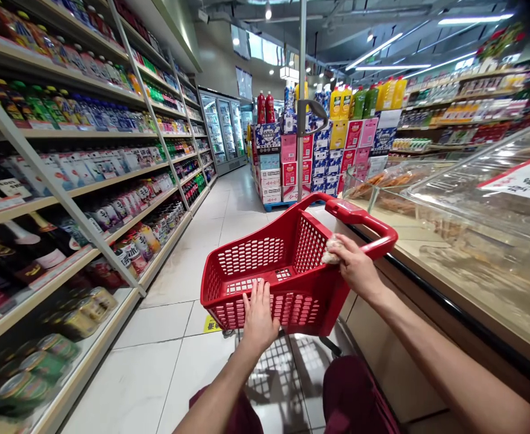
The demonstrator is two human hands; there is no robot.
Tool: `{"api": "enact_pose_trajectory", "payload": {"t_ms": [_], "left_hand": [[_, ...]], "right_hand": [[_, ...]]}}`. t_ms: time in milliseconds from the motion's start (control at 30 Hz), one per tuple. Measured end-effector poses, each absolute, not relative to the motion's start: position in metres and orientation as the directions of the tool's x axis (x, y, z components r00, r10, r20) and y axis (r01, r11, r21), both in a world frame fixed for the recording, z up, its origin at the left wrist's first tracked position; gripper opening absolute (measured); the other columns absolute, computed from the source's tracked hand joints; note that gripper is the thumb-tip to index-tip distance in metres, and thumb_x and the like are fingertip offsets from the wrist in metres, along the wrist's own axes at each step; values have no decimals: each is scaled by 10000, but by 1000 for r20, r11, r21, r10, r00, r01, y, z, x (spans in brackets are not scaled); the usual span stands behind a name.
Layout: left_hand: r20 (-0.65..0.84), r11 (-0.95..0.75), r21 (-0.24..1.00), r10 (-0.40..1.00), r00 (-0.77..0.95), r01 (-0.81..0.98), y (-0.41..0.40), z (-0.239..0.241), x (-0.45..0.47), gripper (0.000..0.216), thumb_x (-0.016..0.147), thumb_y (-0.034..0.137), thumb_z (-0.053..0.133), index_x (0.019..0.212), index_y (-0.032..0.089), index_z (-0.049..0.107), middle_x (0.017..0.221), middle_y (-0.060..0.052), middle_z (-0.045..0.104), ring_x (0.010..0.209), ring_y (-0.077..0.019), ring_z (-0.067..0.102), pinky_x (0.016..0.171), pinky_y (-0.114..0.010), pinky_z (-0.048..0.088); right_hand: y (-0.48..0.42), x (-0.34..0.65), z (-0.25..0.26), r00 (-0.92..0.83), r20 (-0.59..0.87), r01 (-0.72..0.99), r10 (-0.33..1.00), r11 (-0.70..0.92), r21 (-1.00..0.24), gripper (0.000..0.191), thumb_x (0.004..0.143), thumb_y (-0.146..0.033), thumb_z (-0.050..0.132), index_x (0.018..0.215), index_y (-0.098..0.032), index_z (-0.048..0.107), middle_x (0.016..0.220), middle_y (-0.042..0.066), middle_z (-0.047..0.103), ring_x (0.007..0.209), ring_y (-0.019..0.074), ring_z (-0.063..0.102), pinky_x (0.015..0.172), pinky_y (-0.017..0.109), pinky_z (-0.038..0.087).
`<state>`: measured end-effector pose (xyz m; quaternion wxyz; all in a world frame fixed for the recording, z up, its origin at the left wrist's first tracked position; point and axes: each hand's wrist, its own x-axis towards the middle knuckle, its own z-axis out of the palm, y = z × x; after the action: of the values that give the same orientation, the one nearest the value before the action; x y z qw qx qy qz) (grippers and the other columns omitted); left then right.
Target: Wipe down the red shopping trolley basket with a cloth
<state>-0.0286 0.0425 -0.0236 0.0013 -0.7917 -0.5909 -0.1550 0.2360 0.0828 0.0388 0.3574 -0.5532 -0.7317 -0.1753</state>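
The cart (pixel 330 307) stands at both hands: its basket (pixel 255 237) spreads ahead of my left hand, and its handle (pixel 359 215) rises beyond my right. My left hand (pixel 260 319) lies flat over the near rim, fingers straight, not clenched; my right hand (pixel 354 264) pinches a crumpled cloth (pixel 331 252) at the handle end of the basket. I judge the cloth light, soft and limp, best held bunched under the fingertips. The cart's walls look stiff and smooth, perhaps slippery, hardly fragile; it probably rolls readily, so a steadying hold belongs on rim or handle. Containers: the basket's pierced walls and floor show ahead of my left hand. To the right of my right hand, a clear case (pixel 454 188) holds browned food (pixel 391 178), its kind indistinct. Left of my left hand, shelves (pixel 79 256) carry bottles (pixel 38 102) and cans (pixel 56 346); beyond both hands, stacked cartons (pixel 289 173) bear yellow, green and red bottles.
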Motion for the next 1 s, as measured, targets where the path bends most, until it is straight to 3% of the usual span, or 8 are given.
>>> {"api": "enact_pose_trajectory", "payload": {"t_ms": [133,267,367,533,700,767,900,1000], "left_hand": [[253,-325,182,928,275,928,41,-25,-31,794,621,138,435,1371,99,178,1459,-86,164,1345,-236,51,1077,-498,93],[273,-341,171,918,288,924,41,-27,-33,772,644,137,424,1374,106,174,1460,-84,160,1346,-230,42,1079,-492,93],[268,-339,176,920,286,924,41,-28,-33,777,642,137,426,1375,103,170,1462,-84,151,1346,-229,33,1080,-488,82],[250,-336,188,925,286,923,41,-25,-32,776,637,158,434,1369,91,185,1461,-89,159,1346,-238,36,1077,-496,74],[248,-327,201,929,275,923,40,-23,-33,773,635,148,430,1368,96,189,1462,-82,158,1347,-230,43,1078,-494,82],[248,-327,201,929,275,923,39,-24,-34,767,637,144,424,1367,101,193,1462,-77,162,1347,-223,43,1082,-485,75],[234,-329,212,931,279,920,38,-25,-33,785,624,166,438,1366,93,192,1462,-82,162,1348,-231,31,1082,-489,43],[220,-324,225,936,276,919,38,-23,-31,794,625,189,450,1366,83,186,1463,-92,156,1347,-239,24,1080,-492,28]], "right_hand": [[73,248,42,-231,632,972,740,205,115,346,752,-192,433,1062,-180,584,1305,117,449,1185,264,410,971,486,302],[68,286,44,-370,563,928,739,266,261,475,753,-202,424,1226,-168,456,1318,117,434,1220,254,367,988,486,270],[73,323,50,-384,566,923,730,300,239,427,766,-134,361,1161,-191,513,1206,93,537,1130,219,463,967,428,321],[75,305,37,-216,721,972,658,212,98,396,794,-144,340,1141,-146,533,1206,143,530,1128,242,469,917,415,374],[64,229,19,-402,601,909,690,378,174,451,798,-67,315,1177,-214,512,1277,73,496,1187,185,427,983,410,293],[60,238,26,-358,612,932,705,313,185,453,800,-72,315,1179,-230,506,1288,67,486,1193,193,418,992,443,253],[58,277,39,-57,754,995,654,-27,99,420,762,-112,375,1154,-123,525,1304,177,440,1215,273,376,975,506,214],[57,251,26,-166,700,986,695,93,142,446,723,-101,410,1147,-136,541,1282,137,479,1226,240,363,998,458,211]]}}
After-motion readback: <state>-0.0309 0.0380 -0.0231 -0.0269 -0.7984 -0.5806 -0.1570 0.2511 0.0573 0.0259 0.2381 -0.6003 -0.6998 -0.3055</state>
